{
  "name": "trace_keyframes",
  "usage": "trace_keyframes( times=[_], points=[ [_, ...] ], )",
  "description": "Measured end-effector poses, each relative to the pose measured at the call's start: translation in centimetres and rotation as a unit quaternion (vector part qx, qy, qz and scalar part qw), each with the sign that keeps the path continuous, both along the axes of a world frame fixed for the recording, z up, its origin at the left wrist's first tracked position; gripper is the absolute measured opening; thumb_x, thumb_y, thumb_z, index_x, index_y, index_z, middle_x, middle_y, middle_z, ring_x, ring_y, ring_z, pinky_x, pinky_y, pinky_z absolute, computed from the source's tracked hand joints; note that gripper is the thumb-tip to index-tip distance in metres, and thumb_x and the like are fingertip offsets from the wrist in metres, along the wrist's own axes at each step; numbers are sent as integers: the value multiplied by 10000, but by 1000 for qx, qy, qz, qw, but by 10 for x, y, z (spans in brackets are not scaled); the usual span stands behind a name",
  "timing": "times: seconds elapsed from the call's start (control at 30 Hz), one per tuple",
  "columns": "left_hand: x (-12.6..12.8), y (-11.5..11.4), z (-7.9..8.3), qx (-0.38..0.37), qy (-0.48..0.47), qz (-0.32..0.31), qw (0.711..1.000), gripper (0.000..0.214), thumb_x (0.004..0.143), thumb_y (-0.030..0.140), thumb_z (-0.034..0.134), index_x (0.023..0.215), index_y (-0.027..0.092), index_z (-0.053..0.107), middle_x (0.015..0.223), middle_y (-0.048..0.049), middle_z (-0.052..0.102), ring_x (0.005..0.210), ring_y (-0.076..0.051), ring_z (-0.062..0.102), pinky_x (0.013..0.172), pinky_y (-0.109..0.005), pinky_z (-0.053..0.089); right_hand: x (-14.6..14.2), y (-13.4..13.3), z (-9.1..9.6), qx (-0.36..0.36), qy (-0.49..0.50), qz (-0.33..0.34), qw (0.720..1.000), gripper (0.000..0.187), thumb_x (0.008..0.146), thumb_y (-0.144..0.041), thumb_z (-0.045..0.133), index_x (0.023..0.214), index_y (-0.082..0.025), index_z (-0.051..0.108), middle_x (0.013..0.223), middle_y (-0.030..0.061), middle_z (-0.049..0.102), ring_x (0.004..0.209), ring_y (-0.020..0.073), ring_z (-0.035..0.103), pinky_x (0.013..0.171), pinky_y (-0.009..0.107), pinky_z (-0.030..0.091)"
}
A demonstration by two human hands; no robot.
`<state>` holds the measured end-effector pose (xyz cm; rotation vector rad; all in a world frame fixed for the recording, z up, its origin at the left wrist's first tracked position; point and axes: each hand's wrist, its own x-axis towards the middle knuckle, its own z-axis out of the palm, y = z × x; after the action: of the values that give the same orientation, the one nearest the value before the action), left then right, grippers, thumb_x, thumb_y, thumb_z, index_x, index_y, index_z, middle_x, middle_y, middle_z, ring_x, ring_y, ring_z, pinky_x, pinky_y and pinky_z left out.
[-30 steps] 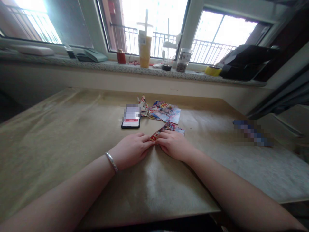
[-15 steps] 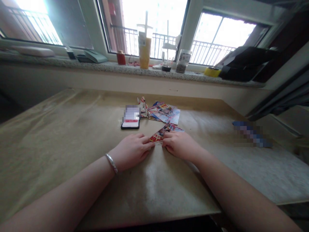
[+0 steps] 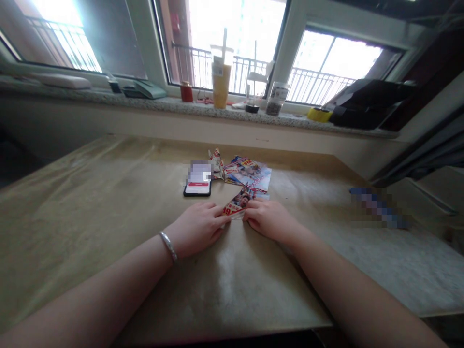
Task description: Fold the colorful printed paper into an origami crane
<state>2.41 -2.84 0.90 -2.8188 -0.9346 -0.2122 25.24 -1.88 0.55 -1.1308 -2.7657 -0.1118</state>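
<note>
The folded leaflet (image 3: pixel 237 205) on the bench (image 3: pixel 108 193) carries large digits on a red patch at its near corner. Only a 9 reads with certainty. The phone (image 3: pixel 197 180) screen is blurred out. Print on the flat leaflets (image 3: pixel 252 170) and the cup (image 3: pixel 221 84) label is too small to read.

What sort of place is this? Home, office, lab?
Probably a home, at a table beside a window. The stone windowsill holds a drink cup with a straw and a jar, railings show outside, and a phone lies near the printed paper.
</note>
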Motion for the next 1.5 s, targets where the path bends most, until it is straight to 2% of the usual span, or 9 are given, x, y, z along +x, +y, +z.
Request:
trace_keyframes(
  times=[0.2, 0.53, 0.77, 1.13, 1.27, 1.5],
  points=[
    [-1, 2, -4, -1, -6, 0, 1000, 261, 909, 233, 459, 1098, 233, 640, 1024, -62, 635, 882, -213, 566, 769, -369, 475, 8, 0, 4, -16, -1, -8, 1000, 197, 855, -178, 496, 856, -213, 690, 939, 37, 666, 866, 166, 589, 718, 260, 400],
    [-3, 0, 5, -25, 16, 8, 1000, 250, 907, 233, 465, 1070, 233, 654, 993, -47, 647, 868, -214, 583, 775, -376, 475, 18, -3, 8, -39, -29, -49, 998, 200, 835, -162, 508, 825, -222, 698, 918, 33, 658, 838, 155, 588, 659, 248, 377],
    [-3, -2, 7, -26, 18, 17, 999, 228, 904, 246, 478, 1032, 231, 665, 953, -41, 656, 846, -204, 595, 781, -373, 461, 22, -3, 9, -54, -30, -69, 996, 211, 824, -140, 518, 807, -227, 708, 898, 28, 659, 838, 149, 595, 678, 242, 383],
    [-3, -5, 12, -24, 35, 40, 998, 245, 915, 246, 453, 974, 236, 691, 902, -24, 667, 812, -199, 606, 798, -389, 465, 26, -7, 21, -71, -71, -122, 987, 246, 833, -169, 507, 841, -257, 736, 929, 33, 682, 800, 148, 627, 624, 235, 386],
    [-4, -4, 13, -22, 43, 47, 998, 240, 906, 240, 461, 939, 233, 699, 875, -25, 665, 803, -200, 609, 806, -394, 468, 27, -8, 22, -69, -79, -139, 985, 252, 830, -187, 518, 866, -300, 740, 967, 11, 694, 831, 156, 641, 619, 237, 392],
    [-8, -3, 15, -19, 48, 57, 997, 231, 886, 219, 491, 824, 209, 714, 795, -32, 660, 757, -199, 613, 780, -391, 477, 33, -8, 25, -64, -110, -156, 980, 245, 804, -166, 531, 824, -293, 740, 944, -1, 719, 845, 169, 654, 618, 238, 404]
  ],
)
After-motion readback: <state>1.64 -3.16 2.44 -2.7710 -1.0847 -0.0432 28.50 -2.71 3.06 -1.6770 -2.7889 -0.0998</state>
